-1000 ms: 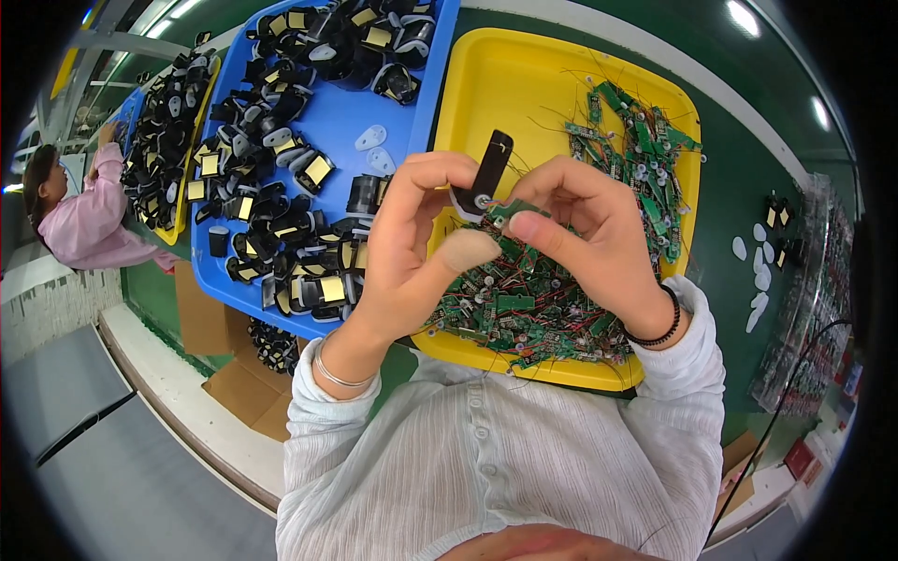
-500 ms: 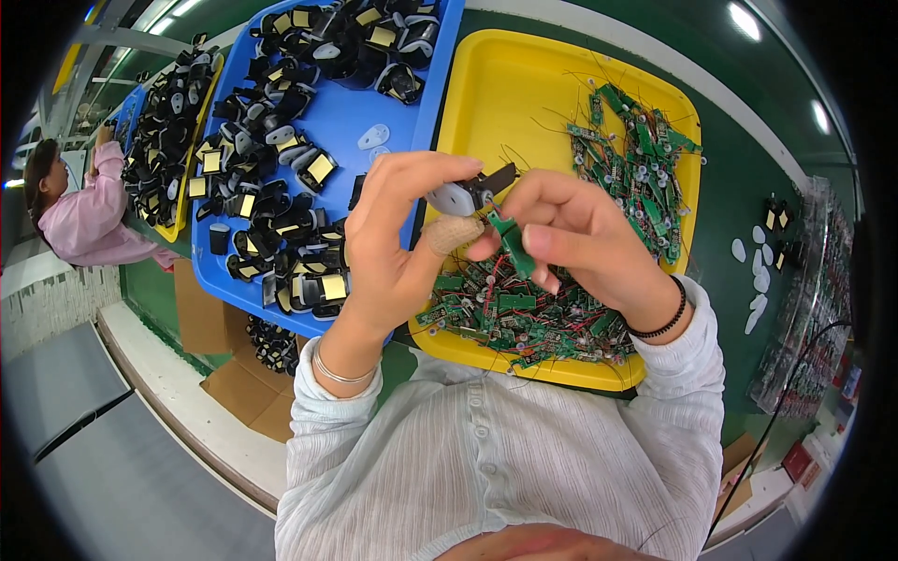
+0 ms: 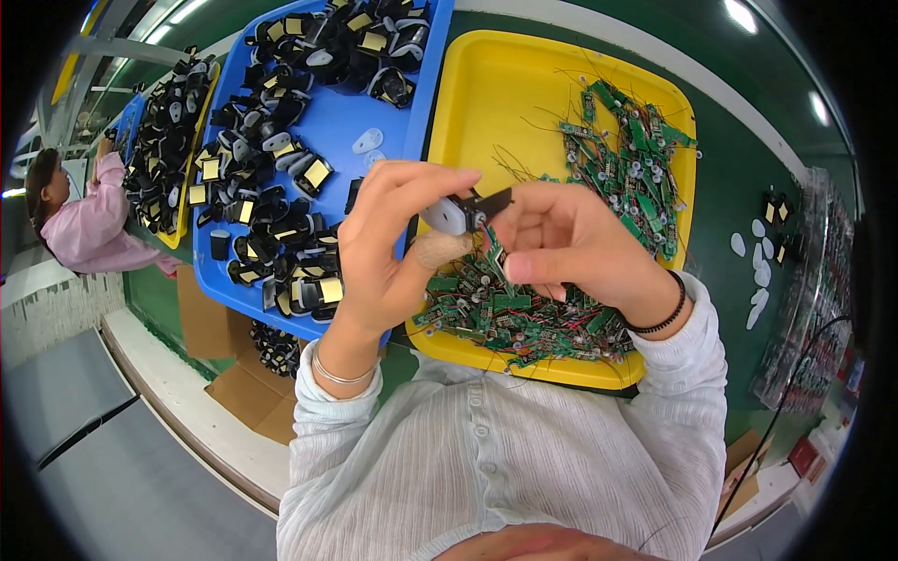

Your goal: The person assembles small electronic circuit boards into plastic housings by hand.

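Observation:
My left hand [image 3: 379,238] grips a small black plastic housing [image 3: 491,203] with a grey oval face [image 3: 445,217] between its fingers and a thumb wrapped in a tan covering. Right beside it, my right hand [image 3: 585,245] pinches a small green circuit board [image 3: 497,254] between thumb and fingers. Thin coloured wires run between board and housing; where they end is hidden. Both hands are held above the yellow tray [image 3: 486,93], which carries heaps of green circuit boards [image 3: 510,323] with wires.
To the left, a blue tray [image 3: 348,110] holds many black housings and two loose grey ovals [image 3: 368,140]. Cardboard boxes [image 3: 245,397] stand below it. At right lie pale oval pieces [image 3: 762,273] and a clear-wrapped stack [image 3: 809,299]. A person in pink [image 3: 89,215] sits far left.
The circuit board has turned so that its component side shows more, and it sits lower against the right fingers. The wires to the housing now show. Both hands keep nearly the same place.

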Demonstrator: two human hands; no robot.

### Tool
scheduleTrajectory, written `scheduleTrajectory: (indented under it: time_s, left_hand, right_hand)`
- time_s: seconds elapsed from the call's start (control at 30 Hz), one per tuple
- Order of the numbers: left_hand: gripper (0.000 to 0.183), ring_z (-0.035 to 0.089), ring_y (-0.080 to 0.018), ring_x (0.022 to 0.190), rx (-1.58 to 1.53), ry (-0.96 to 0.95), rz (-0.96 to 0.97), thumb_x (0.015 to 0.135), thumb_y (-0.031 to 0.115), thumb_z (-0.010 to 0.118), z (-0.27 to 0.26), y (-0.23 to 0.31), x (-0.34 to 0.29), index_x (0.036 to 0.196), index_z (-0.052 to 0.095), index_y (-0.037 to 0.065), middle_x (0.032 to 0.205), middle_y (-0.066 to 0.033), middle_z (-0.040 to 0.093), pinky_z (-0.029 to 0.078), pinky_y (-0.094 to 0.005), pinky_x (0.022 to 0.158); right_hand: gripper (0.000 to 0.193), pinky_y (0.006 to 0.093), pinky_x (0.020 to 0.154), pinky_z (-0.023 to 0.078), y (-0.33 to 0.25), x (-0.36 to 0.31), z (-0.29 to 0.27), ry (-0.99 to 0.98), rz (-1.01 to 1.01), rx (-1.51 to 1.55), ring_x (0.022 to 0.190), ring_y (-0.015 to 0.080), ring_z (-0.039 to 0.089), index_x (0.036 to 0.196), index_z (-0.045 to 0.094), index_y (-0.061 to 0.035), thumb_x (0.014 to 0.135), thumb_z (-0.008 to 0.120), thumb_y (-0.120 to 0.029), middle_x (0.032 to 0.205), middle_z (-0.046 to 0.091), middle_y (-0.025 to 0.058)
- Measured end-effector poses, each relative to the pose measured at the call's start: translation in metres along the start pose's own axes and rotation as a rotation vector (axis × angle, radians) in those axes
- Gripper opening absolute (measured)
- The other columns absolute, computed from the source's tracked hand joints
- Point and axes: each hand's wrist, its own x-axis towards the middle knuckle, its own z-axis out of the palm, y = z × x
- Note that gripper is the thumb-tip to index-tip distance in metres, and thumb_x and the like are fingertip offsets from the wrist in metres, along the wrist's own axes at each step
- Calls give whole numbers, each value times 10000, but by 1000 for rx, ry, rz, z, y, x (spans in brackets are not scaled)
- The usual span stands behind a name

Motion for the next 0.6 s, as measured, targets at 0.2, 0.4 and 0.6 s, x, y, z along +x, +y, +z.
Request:
scheduleTrajectory:
  time_s: [0.2,0.4,0.6]
  left_hand:
    - [323,522,-217,715,61,-143,-161,765,164,571,-9,7,2,1040,580,-5,849,-97,588,412,-275,652]
    - [282,540,-185,729,-198,-166,-311,820,177,511,-3,6,-4,1022,571,-9,861,-100,589,420,-263,666]
    - [251,563,-150,807,-318,-142,-386,839,150,490,-1,10,-4,1013,548,-22,911,-104,590,435,-247,722]
  right_hand:
    - [125,156,472,383,-7,-7,10,318,-322,-391,550,23,504,816,590,-10,740,675,-60,689,580,0]
    - [159,152,447,384,-3,0,9,243,-210,-70,513,24,493,832,562,-24,737,680,-69,660,566,-2]
    - [157,147,416,378,1,0,7,162,-195,35,493,24,490,798,535,-40,738,677,-72,686,573,7]
